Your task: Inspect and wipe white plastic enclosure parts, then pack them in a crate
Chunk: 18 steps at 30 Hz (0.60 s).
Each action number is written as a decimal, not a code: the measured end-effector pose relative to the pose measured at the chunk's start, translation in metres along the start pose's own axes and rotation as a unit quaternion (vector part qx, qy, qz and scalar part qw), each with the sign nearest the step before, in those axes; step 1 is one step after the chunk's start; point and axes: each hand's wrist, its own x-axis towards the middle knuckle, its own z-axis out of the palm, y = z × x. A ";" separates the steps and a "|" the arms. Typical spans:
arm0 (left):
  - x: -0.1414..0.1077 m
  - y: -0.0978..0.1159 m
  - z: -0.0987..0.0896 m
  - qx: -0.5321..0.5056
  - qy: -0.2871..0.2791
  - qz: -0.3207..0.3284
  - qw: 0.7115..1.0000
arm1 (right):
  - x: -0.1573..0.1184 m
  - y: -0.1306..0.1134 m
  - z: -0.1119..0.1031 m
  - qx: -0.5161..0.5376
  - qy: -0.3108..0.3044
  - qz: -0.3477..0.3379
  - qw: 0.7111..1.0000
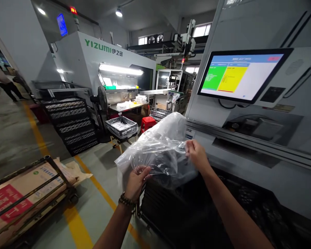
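Observation:
A large clear plastic bag (158, 141) is spread between both hands in front of me, its far end billowing upward. My left hand (137, 180), with a beaded bracelet at the wrist, pinches the near left edge between thumb and fingers. Farther right and a little higher, my right hand (196, 154) is closed on the bag's other edge. Beneath the plastic stands a dark stack of black crates (176, 211), partly seen through the film and partly lost in shadow.
To the right is a machine with a lit screen (238, 76). A cart (54, 166) with paper sacks stands at left. Beyond are stacked black crates (72, 124), a lined crate (121, 127) on a stand, a fan (102, 100) and a red stool (147, 122). A person (7, 81) is far left.

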 end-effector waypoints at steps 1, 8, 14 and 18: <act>-0.002 -0.005 -0.010 0.019 0.017 0.008 1.000 | 0.006 0.003 -0.005 0.010 0.024 0.011 1.000; -0.053 -0.016 -0.053 0.245 0.174 0.266 0.916 | 0.002 -0.010 -0.044 -0.046 -0.029 -0.006 0.999; -0.019 0.037 0.002 0.497 -0.203 0.369 0.759 | -0.003 -0.033 -0.042 -0.096 -0.120 -0.053 0.987; 0.041 0.078 0.020 0.522 -0.113 0.275 0.799 | 0.000 -0.058 -0.070 -0.044 0.067 -0.082 0.993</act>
